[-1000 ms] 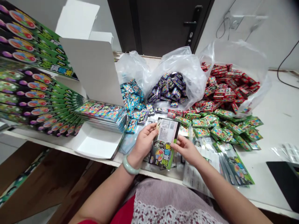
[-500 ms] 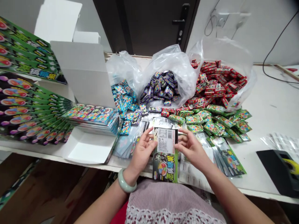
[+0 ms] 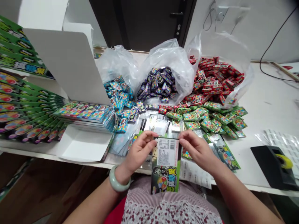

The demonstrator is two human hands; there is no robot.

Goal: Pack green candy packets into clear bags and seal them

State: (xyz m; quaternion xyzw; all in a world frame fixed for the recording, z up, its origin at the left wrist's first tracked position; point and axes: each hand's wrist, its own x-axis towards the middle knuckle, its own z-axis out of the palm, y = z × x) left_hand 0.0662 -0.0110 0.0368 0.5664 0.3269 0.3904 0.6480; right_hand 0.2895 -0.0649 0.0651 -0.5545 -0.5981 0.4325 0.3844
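Note:
A printed candy pouch [image 3: 165,161], black and green with a white label and barcode, hangs over my lap at the table's front edge. My left hand [image 3: 143,147] pinches its upper left corner, thumb against fingers. At the upper right corner my right hand [image 3: 195,148] pinches it the same way. Behind my hands lie flat clear pouches [image 3: 157,123] and a row of small packs: blue packs [image 3: 122,124], purple packs [image 3: 161,82], red packs [image 3: 215,81] and green packs [image 3: 207,124]. Whether anything is inside the held pouch cannot be made out.
At left stands an open white box [image 3: 81,144] with stacked flat packs [image 3: 86,112], beside fanned green display cards [image 3: 30,115]. Plastic bags [image 3: 174,54] hold the loose packs at the back. A black tape dispenser [image 3: 268,165] and sticker sheets [image 3: 195,174] lie on the right.
The pouch has come lower and nearer my body, its bottom now over my apron. My fingers have closed on its two top corners. The camera view has shifted slightly.

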